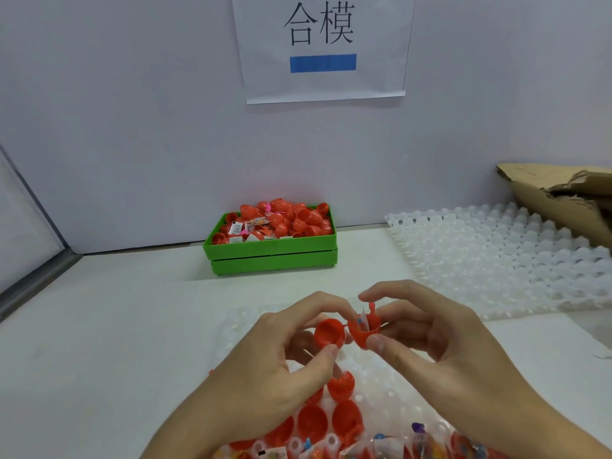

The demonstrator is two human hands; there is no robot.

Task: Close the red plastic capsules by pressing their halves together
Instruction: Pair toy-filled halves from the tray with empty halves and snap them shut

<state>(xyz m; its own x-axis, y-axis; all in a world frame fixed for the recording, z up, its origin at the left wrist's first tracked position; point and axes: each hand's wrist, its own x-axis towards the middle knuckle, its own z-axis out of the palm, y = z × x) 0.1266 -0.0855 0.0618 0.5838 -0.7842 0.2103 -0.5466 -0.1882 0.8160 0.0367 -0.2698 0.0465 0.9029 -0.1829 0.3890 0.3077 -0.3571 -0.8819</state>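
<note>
Just below the middle of the frame, an open red capsule (346,332) is held above the clear blister tray (390,385), its two halves side by side and joined by a thin hinge strip. The empty half (329,332) is pinched by the left hand (265,369) between thumb and curled fingers; the filled half (364,334), with a paper slip and a small toy poking up, is pinched by the right hand (440,339). The halves lie left to right, mouths turned upward, so the left one would seemingly have to be folded over rightward. Room above is free. More open halves (344,417) are seated in the tray below the wrists. Farther up, a green bin (271,250) of capsules is seen against the wall, well apart.
</note>
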